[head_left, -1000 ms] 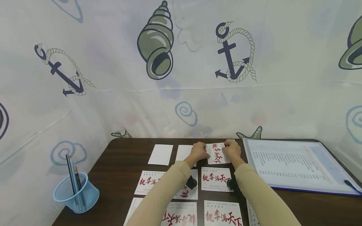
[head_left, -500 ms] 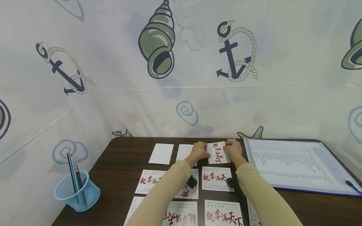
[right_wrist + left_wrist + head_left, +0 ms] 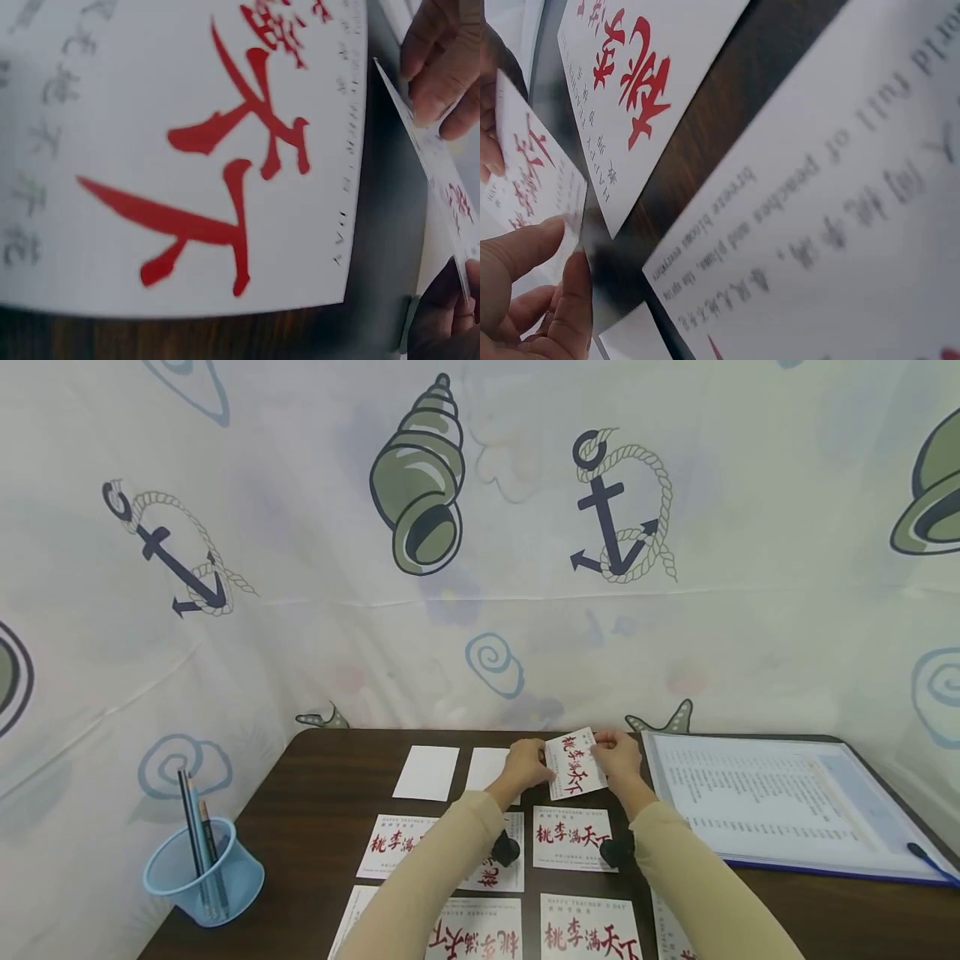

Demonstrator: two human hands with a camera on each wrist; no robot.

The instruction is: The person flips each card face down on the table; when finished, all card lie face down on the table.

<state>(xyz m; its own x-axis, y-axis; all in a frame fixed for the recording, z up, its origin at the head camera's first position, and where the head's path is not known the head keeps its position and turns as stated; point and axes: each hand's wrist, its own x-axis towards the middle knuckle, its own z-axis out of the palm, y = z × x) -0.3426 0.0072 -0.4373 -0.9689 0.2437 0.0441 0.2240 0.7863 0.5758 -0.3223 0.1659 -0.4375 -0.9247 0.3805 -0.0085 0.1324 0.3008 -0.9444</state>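
Observation:
Both hands hold a white card (image 3: 575, 764) with red Chinese lettering at the far side of the table. On its left edge, my left hand (image 3: 524, 766) pinches it between thumb and fingers, which the left wrist view also shows. The right hand (image 3: 618, 760) grips the opposite edge. The card is tilted off the tabletop. Partly hidden behind the left hand lies a blank white card (image 3: 484, 766). Another lettered card (image 3: 573, 837) lies just in front of the held one.
Several more lettered cards, such as the near card (image 3: 590, 928), lie in rows, some covered by the sleeves. A blank card (image 3: 426, 772) is at far left. A blue pen cup (image 3: 247, 868) stands left; a large document board (image 3: 787, 802) lies right.
The held card lay nearly flat and straight before. Now it is turned and tilted, its far edge higher, with both hands still on it. The head view has shifted slightly.

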